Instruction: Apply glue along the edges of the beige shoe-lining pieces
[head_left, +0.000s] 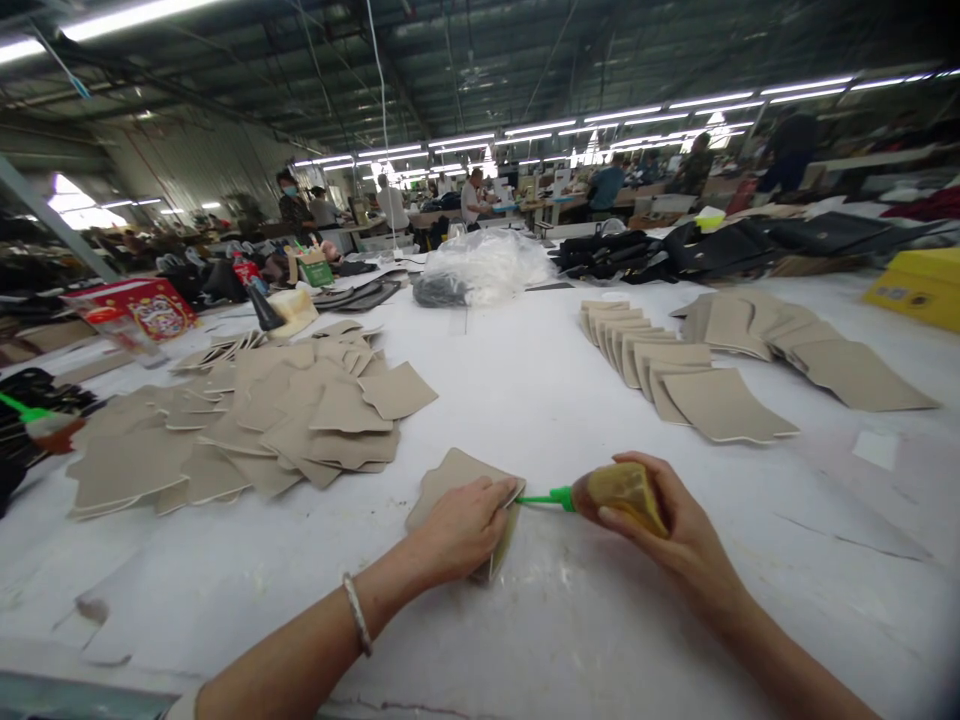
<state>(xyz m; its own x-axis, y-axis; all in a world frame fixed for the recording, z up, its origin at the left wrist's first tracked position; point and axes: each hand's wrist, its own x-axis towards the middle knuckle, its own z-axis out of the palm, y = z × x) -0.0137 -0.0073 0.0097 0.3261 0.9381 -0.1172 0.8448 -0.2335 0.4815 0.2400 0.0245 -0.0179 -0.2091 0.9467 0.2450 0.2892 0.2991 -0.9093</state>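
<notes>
My left hand (469,525) holds a beige leather-like piece (450,475) against the white table, its fingers together near the right edge. Part of the piece is hidden beneath that hand. In my right hand (675,520) is a squeeze bottle (619,497) of amber liquid, tipped on its side. Its thin green nozzle (551,498) points left, and the tip meets the piece's edge beside my left fingertips. A loose heap of similar beige pieces (285,410) lies to the left. Overlapping rows of pieces (724,400) fan out at the right.
Clear plastic wrap (487,265) sits at the table's far side, near dark material (615,250). A yellow box (919,288) stands at the right edge. Another green-tipped bottle (52,428) and a red box (142,305) are at the left. People work in the background.
</notes>
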